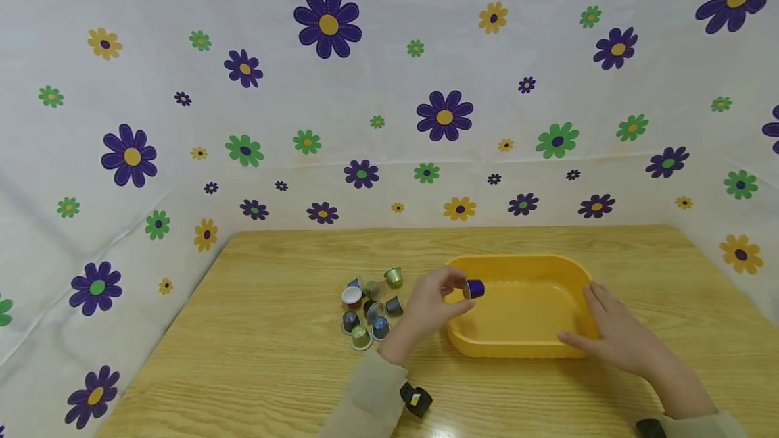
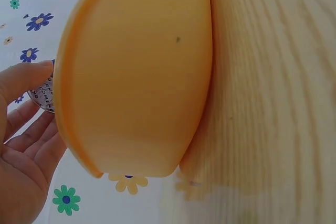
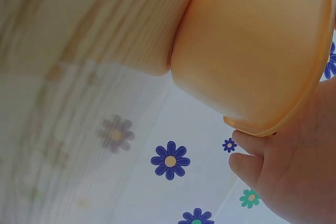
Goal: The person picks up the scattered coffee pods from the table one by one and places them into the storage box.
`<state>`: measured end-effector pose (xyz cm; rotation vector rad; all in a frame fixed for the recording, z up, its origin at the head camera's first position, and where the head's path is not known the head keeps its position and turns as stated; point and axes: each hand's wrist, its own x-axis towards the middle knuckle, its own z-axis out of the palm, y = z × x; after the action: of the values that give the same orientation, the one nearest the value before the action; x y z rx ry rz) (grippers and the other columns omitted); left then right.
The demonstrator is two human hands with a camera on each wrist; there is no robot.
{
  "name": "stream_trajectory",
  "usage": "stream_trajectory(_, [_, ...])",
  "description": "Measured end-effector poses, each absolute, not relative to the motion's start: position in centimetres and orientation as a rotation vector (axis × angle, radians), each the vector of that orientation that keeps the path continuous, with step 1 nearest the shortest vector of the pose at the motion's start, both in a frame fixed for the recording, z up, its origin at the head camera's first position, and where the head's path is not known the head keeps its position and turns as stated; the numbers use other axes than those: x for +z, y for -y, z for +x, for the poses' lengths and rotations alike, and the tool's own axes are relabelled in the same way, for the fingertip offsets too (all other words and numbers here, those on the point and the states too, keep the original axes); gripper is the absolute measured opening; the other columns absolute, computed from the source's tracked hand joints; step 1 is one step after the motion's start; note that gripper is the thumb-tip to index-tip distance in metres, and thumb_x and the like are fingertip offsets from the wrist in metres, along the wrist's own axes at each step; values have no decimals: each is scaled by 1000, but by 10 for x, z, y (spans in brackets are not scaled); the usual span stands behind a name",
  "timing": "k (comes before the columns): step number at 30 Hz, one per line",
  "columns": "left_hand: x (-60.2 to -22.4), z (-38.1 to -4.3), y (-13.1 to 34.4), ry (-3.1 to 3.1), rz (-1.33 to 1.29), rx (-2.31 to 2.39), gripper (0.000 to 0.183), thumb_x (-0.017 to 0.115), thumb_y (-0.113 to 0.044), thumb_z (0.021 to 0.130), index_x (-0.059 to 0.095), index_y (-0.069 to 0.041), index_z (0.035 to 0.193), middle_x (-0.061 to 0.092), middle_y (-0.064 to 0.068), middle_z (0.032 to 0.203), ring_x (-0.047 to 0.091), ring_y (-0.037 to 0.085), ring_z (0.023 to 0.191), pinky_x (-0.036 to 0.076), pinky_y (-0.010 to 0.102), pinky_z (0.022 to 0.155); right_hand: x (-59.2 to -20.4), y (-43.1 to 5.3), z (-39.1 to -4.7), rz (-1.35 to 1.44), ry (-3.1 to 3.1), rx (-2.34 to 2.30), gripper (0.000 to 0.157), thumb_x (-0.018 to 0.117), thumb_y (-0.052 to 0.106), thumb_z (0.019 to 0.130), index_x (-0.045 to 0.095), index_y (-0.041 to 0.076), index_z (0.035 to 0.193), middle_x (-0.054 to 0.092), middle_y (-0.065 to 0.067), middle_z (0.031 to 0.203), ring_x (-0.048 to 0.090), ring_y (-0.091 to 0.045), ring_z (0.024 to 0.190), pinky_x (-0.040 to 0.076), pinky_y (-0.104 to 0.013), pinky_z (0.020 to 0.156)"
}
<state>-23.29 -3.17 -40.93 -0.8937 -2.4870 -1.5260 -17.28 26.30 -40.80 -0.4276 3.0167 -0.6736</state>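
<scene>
The left hand (image 1: 435,299) pinches a shiny purple pod (image 1: 474,288) between its thumb and fingers. The pod is over the left end of a yellow tray (image 1: 523,350), tipped on its side. In the left wrist view, the tray's edge hides part of the pod, and its round lid has letters on it. The right hand (image 1: 617,333) has its fingers stretched out and holds no pod. It rests on the right end of the tray. The two hands are well apart, with the tray between them.

The tray sits on a wooden table (image 1: 262,357). Left of the tray, a bunch of pods lies close together. A green pod (image 1: 393,277) is at the far side and another green pod (image 1: 361,336) is at the near side. A blue pod (image 1: 381,327) is just right of the near green one. A dark pod (image 1: 350,320) is on the left, and a pod with a white lid (image 1: 351,297) is farther back. Behind the table hangs a white sheet (image 1: 389,73) with purple, green and yellow flowers.
</scene>
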Motion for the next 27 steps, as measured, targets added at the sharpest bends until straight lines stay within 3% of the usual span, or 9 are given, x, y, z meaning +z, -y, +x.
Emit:
stream_trajectory(14, [-414, -231, 13, 2515, -851, -1614, 31, 71, -10, 75, 57, -2, 102, 61, 5, 95, 58, 21, 91, 45, 24, 83, -407, -263, -173, -434, -3026, -681, 97, 58, 50, 79, 15, -20, 131, 11, -37, 135, 12, -51, 122, 14, -62, 95])
stream_trajectory(22, [-414, -229, 4, 2513, -866, -1612, 30, 71, -12, 75, 57, -5, 102, 61, 1, 94, 58, 10, 89, 44, 23, 84, -406, -264, -172, -451, -3018, -717, 96, 58, 48, 80, 13, -20, 131, 9, -38, 136, 9, -51, 123, 12, -62, 95])
stream_trajectory(27, [-411, -227, 0, 2517, -876, -1585, 32, 71, -13, 75, 57, -5, 103, 61, 1, 94, 58, 11, 89, 44, 22, 83, -406, -264, -173, -448, -3018, -710, 96, 58, 49, 80, 13, -20, 131, 9, -37, 136, 9, -50, 123, 14, -62, 95])
